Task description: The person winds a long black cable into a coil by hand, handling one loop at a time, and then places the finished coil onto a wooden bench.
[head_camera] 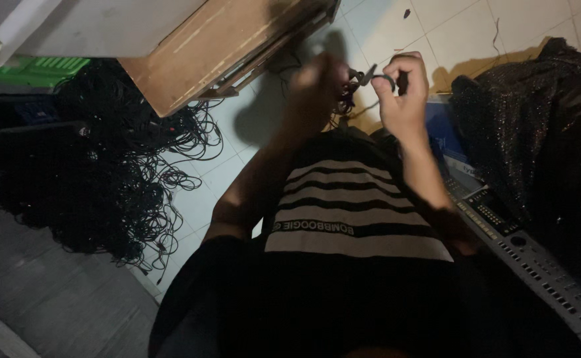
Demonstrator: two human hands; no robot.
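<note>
The right hand (pixel 404 93) is raised in front of the chest with its fingers curled, pinching a thin black cable with a small dark clip-like end (pixel 370 76) between thumb and forefinger. The left hand (pixel 317 89) is held level with it, just beside the same cable, but it is blurred and in shadow, so whether its fingers close on the cable cannot be told. The cable's small end piece sits between the two hands; its shape is too small and dark to make out further, and a loose tangle of it hangs down behind the left hand.

Both forearms rise from the lower part of the view, elbows bent, the wrists close together above a black shirt with pale horizontal stripes (pixel 356 212). The lower body is lost in darkness.

To the person's right lies a grey electronic keyboard with rows of small buttons (pixel 535 258), cut off at the frame's edge, and beyond it a dark glittery cloth (pixel 535 119) heaped up. To the left, a large heap of tangled black wires (pixel 105 179) spreads over a floor of pale square tiles (pixel 449 33). A brown wooden board (pixel 217 46) leans overhead, with a green plastic crate (pixel 38 69) partly hidden beside it.
</note>
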